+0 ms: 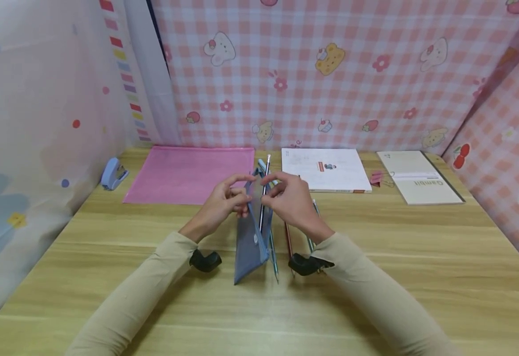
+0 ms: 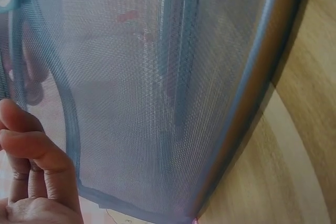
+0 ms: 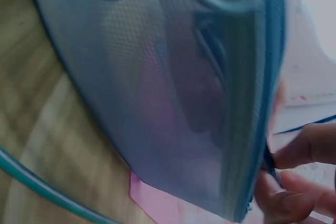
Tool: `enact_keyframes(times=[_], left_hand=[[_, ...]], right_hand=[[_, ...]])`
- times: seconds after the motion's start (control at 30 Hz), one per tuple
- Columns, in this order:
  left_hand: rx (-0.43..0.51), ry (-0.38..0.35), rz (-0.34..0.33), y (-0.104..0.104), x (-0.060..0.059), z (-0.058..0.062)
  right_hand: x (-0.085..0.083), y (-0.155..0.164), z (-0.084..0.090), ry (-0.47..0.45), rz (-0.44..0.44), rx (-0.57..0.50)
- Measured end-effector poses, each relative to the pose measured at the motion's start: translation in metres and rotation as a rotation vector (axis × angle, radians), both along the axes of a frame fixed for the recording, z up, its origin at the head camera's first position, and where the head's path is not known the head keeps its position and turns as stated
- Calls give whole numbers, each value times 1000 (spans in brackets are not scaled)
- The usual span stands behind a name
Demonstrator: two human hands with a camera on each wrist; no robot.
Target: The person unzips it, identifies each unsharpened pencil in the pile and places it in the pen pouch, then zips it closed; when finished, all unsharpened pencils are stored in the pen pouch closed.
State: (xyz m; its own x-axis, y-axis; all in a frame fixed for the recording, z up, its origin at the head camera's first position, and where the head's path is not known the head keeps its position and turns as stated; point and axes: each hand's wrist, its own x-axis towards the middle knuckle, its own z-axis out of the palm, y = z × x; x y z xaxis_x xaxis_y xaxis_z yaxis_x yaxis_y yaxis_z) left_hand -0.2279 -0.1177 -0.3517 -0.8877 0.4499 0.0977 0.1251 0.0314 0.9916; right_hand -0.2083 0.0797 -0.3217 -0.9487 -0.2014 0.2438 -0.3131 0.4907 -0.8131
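A blue mesh zip pouch [image 1: 250, 242] stands on edge on the wooden table [image 1: 375, 257], held up between both hands. My left hand [image 1: 237, 198] pinches its top edge from the left; in the left wrist view the mesh pouch [image 2: 157, 103] fills the frame beside the left fingers [image 2: 37, 156]. My right hand [image 1: 270, 195] pinches the top at the zip side, where a grey pencil [image 1: 265, 185] sticks up. The right wrist view shows the pouch [image 3: 173, 103] and the right fingertips [image 3: 304, 171] on its zip edge. Loose pencils [image 1: 288, 242] lie to the pouch's right.
A pink folder [image 1: 193, 173] lies at the back left with a blue stapler [image 1: 113, 173] beside it. A white booklet [image 1: 326, 169], pink clips [image 1: 377, 178] and a beige notebook [image 1: 419, 183] lie at the back right. Cloth walls enclose the table.
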Motion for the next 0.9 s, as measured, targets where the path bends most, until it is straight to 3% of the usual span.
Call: enact_keyframes(times=[0.37,0.5,0.7,0.9], left_hand=[[11,20,7,0,-1,-1],[18,13,12,0,-1,-2],[26,5,15,-1,0,-2],[28,3,21,-1,0,-1]], right_hand=[[10,-9,1,-65,125,273],[11,-2,5,-18,148,249],[6,30,9,125,74,146],[0,67,6,88,49,224]])
